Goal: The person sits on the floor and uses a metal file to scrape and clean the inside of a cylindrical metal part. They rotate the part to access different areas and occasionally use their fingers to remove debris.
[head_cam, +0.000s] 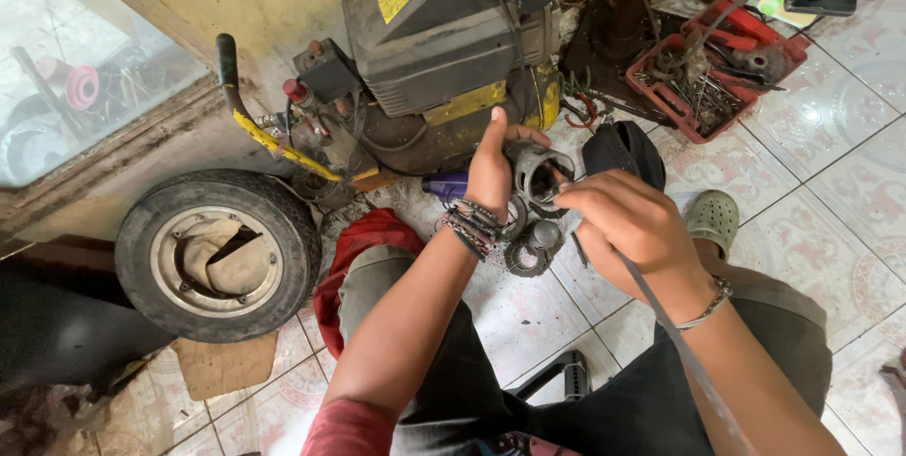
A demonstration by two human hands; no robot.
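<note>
Left hand (pixel 491 173) grips a dirty metal housing (pixel 535 173) just beside the right hand (pixel 628 225), which pinches a thin rod (pixel 689 362) against it. Housing looks heavy, rigid, greasy; best held around its rim.

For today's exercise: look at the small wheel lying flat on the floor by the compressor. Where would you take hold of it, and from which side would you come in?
Probably grip the wheel by its black rubber tyre, coming from above on the side nearer the person's knee. It lies flat with its hub facing up, so the outer rim is exposed there, while the wall and compressor crowd its far side.
</note>
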